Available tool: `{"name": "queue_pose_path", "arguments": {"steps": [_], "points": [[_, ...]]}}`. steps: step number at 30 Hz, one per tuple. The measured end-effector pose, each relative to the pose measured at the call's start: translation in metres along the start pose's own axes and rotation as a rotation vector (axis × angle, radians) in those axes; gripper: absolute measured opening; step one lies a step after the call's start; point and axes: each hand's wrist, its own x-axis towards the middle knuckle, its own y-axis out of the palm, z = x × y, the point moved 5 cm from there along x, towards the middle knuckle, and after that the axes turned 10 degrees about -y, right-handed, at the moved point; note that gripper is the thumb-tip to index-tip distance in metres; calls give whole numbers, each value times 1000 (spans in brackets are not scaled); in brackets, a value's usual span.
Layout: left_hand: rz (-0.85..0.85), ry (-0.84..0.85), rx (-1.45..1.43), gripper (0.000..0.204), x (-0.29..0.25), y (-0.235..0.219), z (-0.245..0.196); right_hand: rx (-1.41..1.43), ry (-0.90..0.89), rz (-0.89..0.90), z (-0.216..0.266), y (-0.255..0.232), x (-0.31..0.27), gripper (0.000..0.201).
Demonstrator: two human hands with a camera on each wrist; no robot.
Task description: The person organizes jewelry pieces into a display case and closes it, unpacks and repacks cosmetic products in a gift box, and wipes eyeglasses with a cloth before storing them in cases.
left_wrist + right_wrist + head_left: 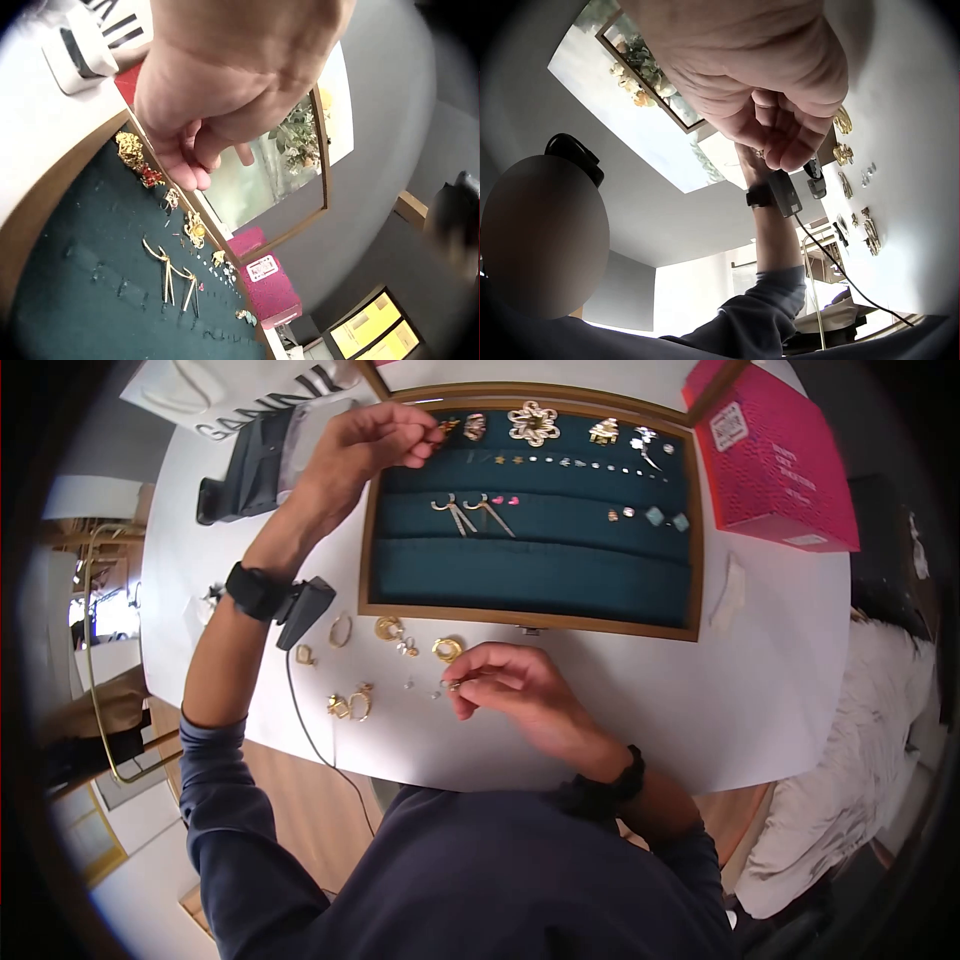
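Note:
My left hand (pixel 375 445) is at the back left corner of the jewelry box (pixel 530 622), its fingers bent and fingertips close to a gold and red jewelry piece (pixel 152 177). I cannot tell if it grips that piece. Over the table in front of the box, my right hand (pixel 515 685) pinches a small shiny earring (pixel 452 685) between thumb and fingers. Dark green padded rows in the box bear a flower brooch (pixel 534 424), a pair of long dangling earrings (pixel 490 515), pink studs (pixel 513 501) and several small studs.
Gold hoops (pixel 448 649), rings (pixel 360 702) and small earrings lie loose before the box. To the right stands a pink box (pixel 780 470). A black case (pixel 255 470) and a white paper bag (pixel 230 395) are at the left. A cable (pixel 310 745) trails from the left wrist.

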Motion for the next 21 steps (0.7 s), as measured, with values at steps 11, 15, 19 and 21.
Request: {"name": "queue_pose_path", "arguments": {"steps": [11,15,19,21], "points": [[-108,79,-33,27,4,-8,3,72,-20,12,-6,1,1,17],[-240,325,290,33,-13,15,-24,45,-28,27,-5,1,1,16],[-327,537,430,41,-28,34,-45,24,7,-8,-4,1,1,16],[-346,553,455,41,-30,38,-48,20,14,-14,-4,1,1,16]]}}
